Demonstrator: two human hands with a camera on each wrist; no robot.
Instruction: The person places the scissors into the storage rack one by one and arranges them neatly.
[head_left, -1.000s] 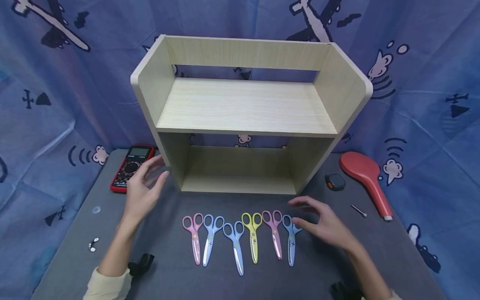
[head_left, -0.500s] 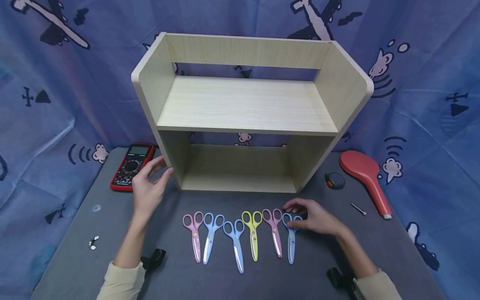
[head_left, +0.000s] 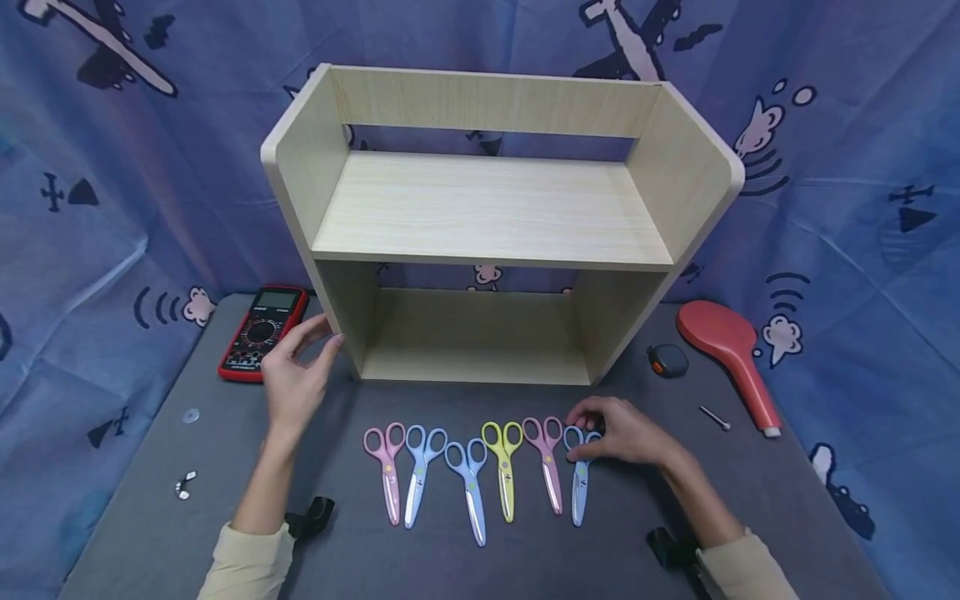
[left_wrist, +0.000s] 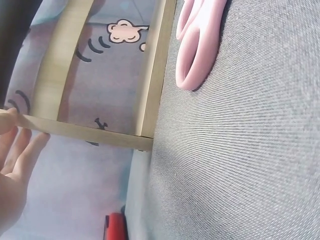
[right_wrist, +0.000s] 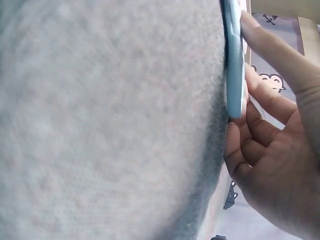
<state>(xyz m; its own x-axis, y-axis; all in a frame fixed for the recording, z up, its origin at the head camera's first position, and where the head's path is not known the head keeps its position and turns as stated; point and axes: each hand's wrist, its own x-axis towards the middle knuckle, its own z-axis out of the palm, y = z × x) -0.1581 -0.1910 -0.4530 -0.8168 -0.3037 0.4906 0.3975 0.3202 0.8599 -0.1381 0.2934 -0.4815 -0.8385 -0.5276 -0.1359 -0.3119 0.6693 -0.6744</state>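
A pale wooden two-tier shelf [head_left: 491,258] stands at the back of the grey table. My left hand [head_left: 296,383] pinches the front edge of its left side panel, thumb on one face and fingers on the other in the left wrist view. Several scissors lie in a row before the shelf: pink scissors [head_left: 388,467], two blue ones, yellow scissors [head_left: 506,471], more pink scissors [head_left: 550,471] and blue scissors [head_left: 580,492] at the right end. My right hand [head_left: 626,433] holds the handle loops of these last ones between thumb and fingers, and the blue handle [right_wrist: 235,80] shows near the cloth in the right wrist view.
Left of the shelf lies a red and black multimeter [head_left: 262,333]. A small disc [head_left: 191,415] and a small metal piece [head_left: 183,486] are near the left edge. At right are a tape measure [head_left: 667,361], a red paddle-shaped tool [head_left: 723,350] and a small bolt [head_left: 715,417].
My left hand has moved right onto the shelf's side panel and taken hold of it. My right hand has shifted left and closed its fingers on the rightmost blue scissors' handle.
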